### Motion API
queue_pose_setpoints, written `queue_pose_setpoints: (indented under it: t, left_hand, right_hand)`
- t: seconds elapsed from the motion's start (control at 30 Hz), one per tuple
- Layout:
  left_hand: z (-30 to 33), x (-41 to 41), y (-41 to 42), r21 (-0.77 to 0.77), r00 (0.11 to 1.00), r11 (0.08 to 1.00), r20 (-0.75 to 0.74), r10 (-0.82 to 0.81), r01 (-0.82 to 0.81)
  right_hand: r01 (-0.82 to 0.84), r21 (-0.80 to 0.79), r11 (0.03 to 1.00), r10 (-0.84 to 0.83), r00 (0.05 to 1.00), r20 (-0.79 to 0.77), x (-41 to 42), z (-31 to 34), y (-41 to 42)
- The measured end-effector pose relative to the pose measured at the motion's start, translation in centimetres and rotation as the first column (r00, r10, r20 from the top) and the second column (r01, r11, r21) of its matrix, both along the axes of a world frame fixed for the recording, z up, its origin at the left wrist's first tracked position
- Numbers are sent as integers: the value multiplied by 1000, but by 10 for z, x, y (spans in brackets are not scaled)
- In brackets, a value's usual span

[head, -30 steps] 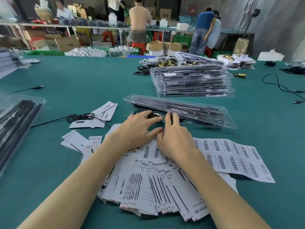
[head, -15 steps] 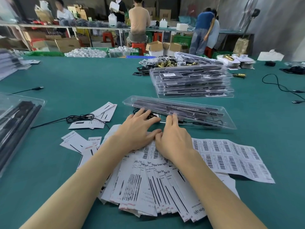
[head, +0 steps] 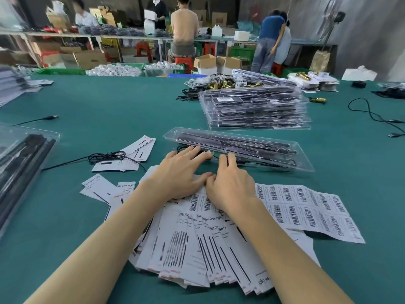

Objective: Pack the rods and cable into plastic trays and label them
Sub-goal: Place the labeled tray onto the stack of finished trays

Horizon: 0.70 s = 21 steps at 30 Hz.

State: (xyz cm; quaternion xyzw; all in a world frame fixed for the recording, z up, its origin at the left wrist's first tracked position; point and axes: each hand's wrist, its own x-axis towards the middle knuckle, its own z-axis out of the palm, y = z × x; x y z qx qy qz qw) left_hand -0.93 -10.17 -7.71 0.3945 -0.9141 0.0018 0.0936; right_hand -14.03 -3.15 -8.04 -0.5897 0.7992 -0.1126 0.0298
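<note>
A clear plastic tray (head: 252, 137) with black rods inside lies across the green table just beyond my hands. A black cable (head: 258, 162) runs along its near edge, partly under it. My left hand (head: 182, 174) lies flat with fingers spread, fingertips touching the tray's near left edge. My right hand (head: 230, 183) rests beside it, fingers reaching the same edge. Both hands lie over a fan of printed paper cards (head: 197, 249). A sheet of barcode labels (head: 306, 209) lies to the right of my right wrist.
A stack of packed trays (head: 256, 110) stands behind the tray. Another tray of black rods (head: 19, 167) sits at the left edge. A coiled cable (head: 107, 155) lies on loose cards at mid-left. More cables trail at the right (head: 372, 115). Several people work at benches beyond.
Both hands have slid slightly forward, fingertips now at the tray's near edge. The tray and cards have stayed put.
</note>
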Motion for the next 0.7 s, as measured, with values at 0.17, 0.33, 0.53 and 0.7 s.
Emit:
queue_pose_setpoints:
  t: [0.17,0.33,0.53,0.7]
  left_hand:
    - [0,2,0,26,999,999,19,26,-27]
    - [1,3,0,54,998,997,-13,60,-59]
    - [1,3,0,61,999,998,-36,26,-24]
    - [-2,4,1,56,998,997,-30,52,-50]
  right_hand:
    - [11,10,1000,-10,998,-57,0,2,0]
    - [22,31,999,-18,991,-130,2,1,-3]
    - [-3,74,997,11,993,-118,1,13,1]
    - [-38,74,996,42,998,-54,4,28,5]
